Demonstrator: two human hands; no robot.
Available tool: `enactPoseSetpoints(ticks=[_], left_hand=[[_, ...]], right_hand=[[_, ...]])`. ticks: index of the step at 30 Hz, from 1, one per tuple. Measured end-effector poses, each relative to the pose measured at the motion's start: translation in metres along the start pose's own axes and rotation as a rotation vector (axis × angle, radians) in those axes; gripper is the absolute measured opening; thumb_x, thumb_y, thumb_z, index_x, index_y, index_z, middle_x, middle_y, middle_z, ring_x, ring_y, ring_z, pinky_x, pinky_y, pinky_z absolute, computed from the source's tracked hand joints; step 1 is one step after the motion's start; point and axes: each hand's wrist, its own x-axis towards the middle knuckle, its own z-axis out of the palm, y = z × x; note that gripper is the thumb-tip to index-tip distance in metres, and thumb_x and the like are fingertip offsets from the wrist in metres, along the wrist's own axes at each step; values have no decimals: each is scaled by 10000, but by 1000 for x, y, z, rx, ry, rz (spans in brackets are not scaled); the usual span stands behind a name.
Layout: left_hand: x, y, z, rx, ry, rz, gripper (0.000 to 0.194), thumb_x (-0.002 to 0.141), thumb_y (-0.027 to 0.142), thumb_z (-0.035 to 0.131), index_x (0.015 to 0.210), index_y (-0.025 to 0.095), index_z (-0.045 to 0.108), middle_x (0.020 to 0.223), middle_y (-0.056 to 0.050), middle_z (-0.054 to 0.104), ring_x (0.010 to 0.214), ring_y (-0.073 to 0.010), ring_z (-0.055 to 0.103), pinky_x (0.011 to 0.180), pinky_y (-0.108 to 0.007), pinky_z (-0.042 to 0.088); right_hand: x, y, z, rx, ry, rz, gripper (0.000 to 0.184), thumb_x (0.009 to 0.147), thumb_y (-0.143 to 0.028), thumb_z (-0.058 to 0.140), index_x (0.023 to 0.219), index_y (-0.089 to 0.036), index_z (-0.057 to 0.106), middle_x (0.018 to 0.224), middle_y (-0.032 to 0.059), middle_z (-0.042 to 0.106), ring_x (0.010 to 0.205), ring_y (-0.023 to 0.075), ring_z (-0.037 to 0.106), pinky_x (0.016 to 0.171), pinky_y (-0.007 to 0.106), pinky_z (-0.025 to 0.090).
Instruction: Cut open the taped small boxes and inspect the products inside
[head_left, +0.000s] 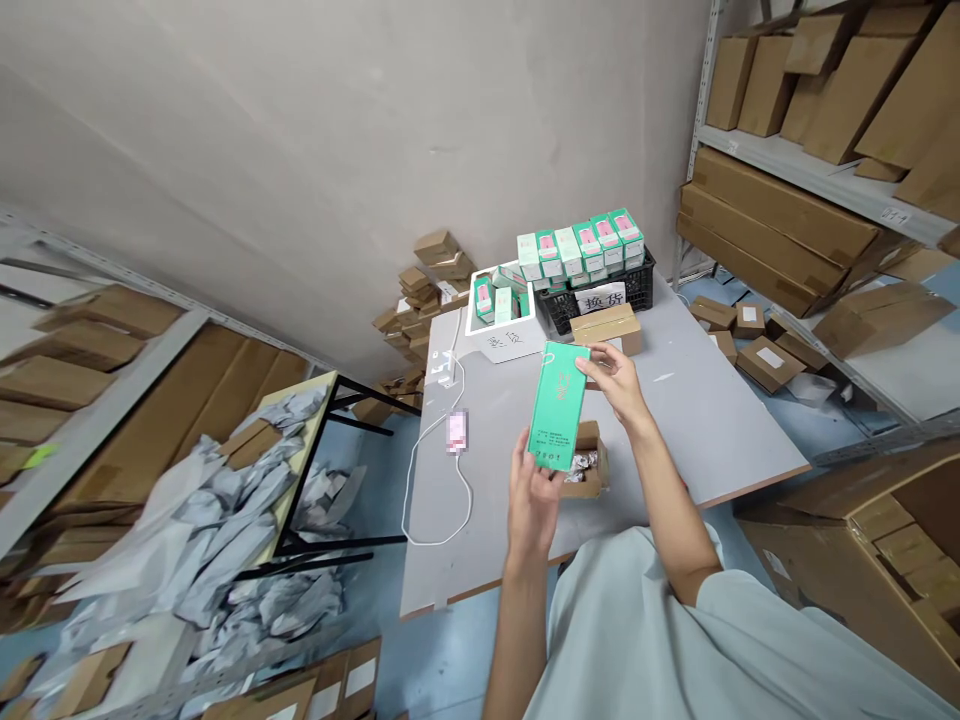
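A flat green box with printed text is held up over the table, tilted toward me. My left hand grips its lower end, fingers wrapped behind it. At the upper right edge my right hand pinches the same box between thumb and fingers. Behind and below it stands a small open cardboard box with crinkled silvery items inside, partly covered by the green box. A closed brown carton lies just beyond my right hand.
At the table's back are a white bin and a black crate, both filled with green and white boxes. A white cable runs along the left. Shelves of cartons flank the right; a side table bears grey bags.
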Motion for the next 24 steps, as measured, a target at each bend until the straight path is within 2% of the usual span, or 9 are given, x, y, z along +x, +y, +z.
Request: enactPoseSetpoints(ticks=[3,5,8,12,15,19,21,24], left_hand=[[1,-4,-2,57,21,57,676,927,298,996,1542,351,722,1475,-66,825,1368,-283,795,1238,-467,614],[3,-6,-7,-15,1,-29,620,984,339,940,1561,331,714,1464,-85,832,1313,-287,818,1215,-485,633],[7,-5,-14,-146,-41,-233,529,1096,400,781,1609,311,685,1465,-109,836,1249,-287,843,1161,-492,671],[9,-3,-17,-180,-95,-356,601,1132,427,713,1705,280,605,1499,-142,818,1262,-300,846,1129,-466,689],[10,-6,-14,-113,-87,-289,679,1087,467,808,1708,289,598,1546,-154,788,1364,-340,809,1174,-499,671],[12,-14,-14,31,21,-65,717,966,309,976,1603,383,654,1567,-63,778,1366,-283,807,1233,-495,637],[14,-17,-18,45,31,-82,686,969,322,976,1582,365,670,1526,-69,799,1302,-279,837,1174,-443,670],[17,-18,-23,-17,-4,-199,661,1014,379,930,1612,285,667,1493,-130,816,1224,-296,867,1066,-381,707]], right_hand=[[0,0,-1,-54,10,-34,703,674,-722,1052,1148,-273,791,1240,69,797,898,204,759,732,319,669],[-1,-1,-2,-57,-14,-52,701,718,-744,1022,1203,-285,808,1270,80,802,968,225,768,765,326,677],[-2,-3,-4,-22,-76,-55,723,736,-716,1023,1304,-319,819,1292,74,823,1121,260,777,879,349,687],[-1,-3,-3,17,-122,-45,655,721,-687,1034,1214,-304,838,1207,56,854,1109,273,788,917,376,677],[0,-1,1,-13,-52,-61,658,675,-684,1054,1150,-285,833,1193,59,854,1033,260,782,883,372,666],[2,6,8,-103,8,-101,633,689,-682,1048,1116,-271,826,1227,70,838,1005,244,761,891,367,650],[4,10,8,-145,-13,-116,585,759,-698,1001,1127,-277,831,1243,73,830,1010,239,741,893,363,638],[5,13,4,-214,-39,-127,550,829,-714,944,1157,-286,835,1260,81,810,1031,246,717,877,363,624]])
